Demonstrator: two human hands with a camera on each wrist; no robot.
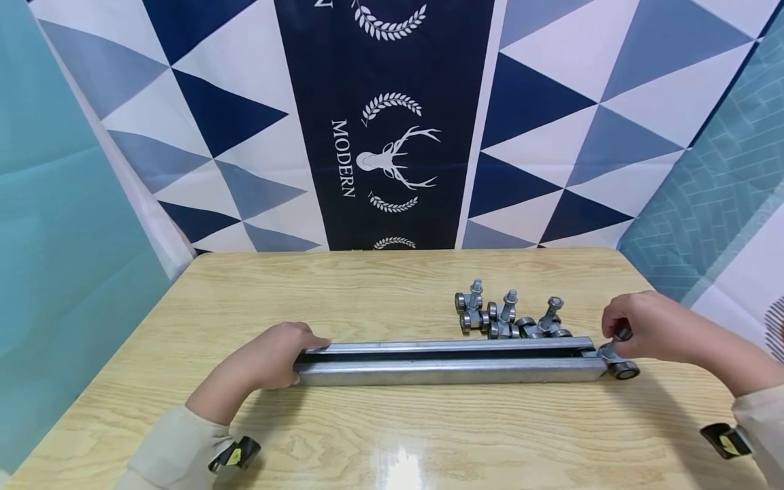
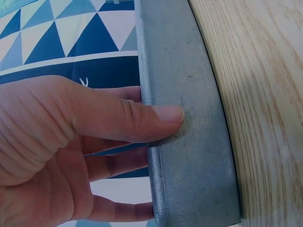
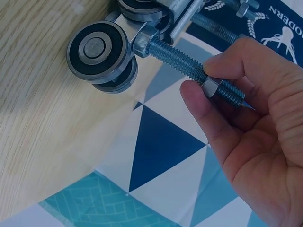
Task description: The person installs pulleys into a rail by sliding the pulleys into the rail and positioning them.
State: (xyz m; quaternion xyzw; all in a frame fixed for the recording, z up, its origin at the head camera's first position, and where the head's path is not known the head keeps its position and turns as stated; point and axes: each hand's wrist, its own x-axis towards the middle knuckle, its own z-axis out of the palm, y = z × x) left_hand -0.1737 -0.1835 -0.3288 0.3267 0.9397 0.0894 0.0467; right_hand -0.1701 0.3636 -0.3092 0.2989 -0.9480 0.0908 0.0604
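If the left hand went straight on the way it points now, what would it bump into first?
Most likely the slotted metal rail: the left hand already holds its end, thumb on one side, other fingers reaching behind. The palm would meet its edge, though the gap is hard to judge.

In the head view, the left hand (image 1: 278,354) covers one end of the long, silver-grey metal channel (image 1: 450,374), whose dark slot (image 1: 447,354) shows nothing of its inside. In the left wrist view, the channel hides the fingertips and runs off the top edge. The right hand (image 1: 652,330) masks part of the threaded bolt on a steel, black-faced roller trolley (image 3: 98,49); the right wrist view's top edge crops one wheel (image 3: 142,10). Both cream sleeves (image 1: 177,446) leave the head view.
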